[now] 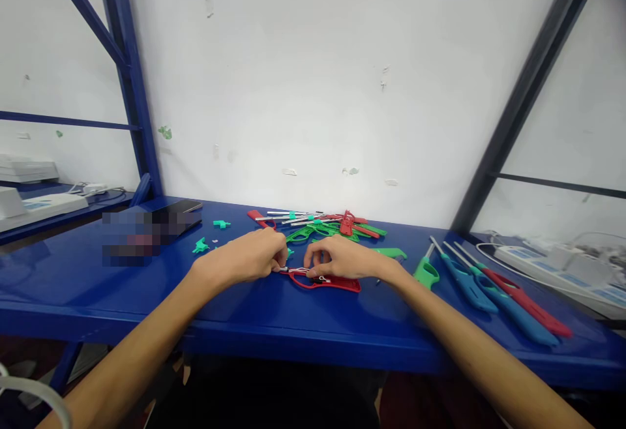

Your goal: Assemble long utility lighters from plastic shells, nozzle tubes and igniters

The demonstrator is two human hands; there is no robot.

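Observation:
A red lighter half-shell (342,284) lies open-side up on the blue table before me, with thin white wires (299,270) and small parts inside. My left hand (257,254) is closed in a pinch at its narrow left end, where a small metal piece shows by the fingertips. Over the shell's middle, my right hand (340,258) is bent with thumb and fingertips brought together at the wires. Exactly what lies between those tips is too small to tell. Behind my hands is a pile of green shell halves (317,228), red shell halves (347,223) and metal lighter tubes (274,218).
Long-nosed lighters, green (426,274), blue (469,282) and red (525,298), lie at the right. Small teal parts (200,245) are scattered left of my hands, near a dark phone-like object (178,210). Blue frame posts (130,77) and a white wall stand behind.

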